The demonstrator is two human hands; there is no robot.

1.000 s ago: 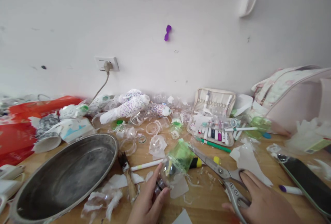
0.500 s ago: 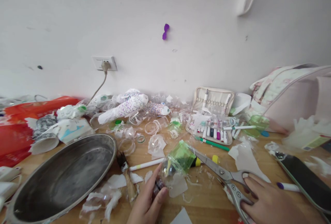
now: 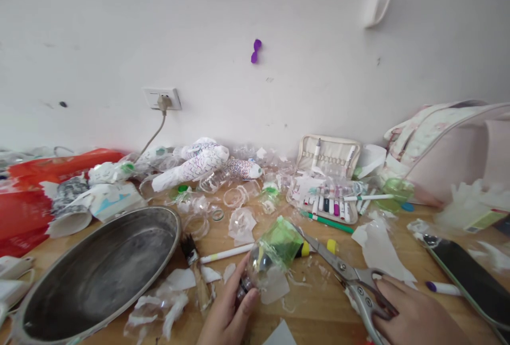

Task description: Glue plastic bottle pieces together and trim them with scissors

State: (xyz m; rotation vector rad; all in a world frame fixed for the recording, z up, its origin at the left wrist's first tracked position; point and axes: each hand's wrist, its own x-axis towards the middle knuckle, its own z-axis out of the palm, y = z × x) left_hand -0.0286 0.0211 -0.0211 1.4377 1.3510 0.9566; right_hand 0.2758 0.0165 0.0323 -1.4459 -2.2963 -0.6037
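My left hand grips the neck end of a cut clear plastic bottle with a green-tinted part, lying on the wooden table. My right hand rests on the handles of grey metal scissors, fingers through or over the loops. The scissor blades point up-left toward the bottle's green end and lie close to it.
A large metal pan sits at the left. A paintbrush, a white marker, plastic scraps, an open marker case, a phone, a pink bag and painted bottle fish crowd the table. A wall socket is behind.
My right hand has shifted along the scissor handles and the scissors have slid slightly toward the bottle. My left hand keeps its hold on the bottle.
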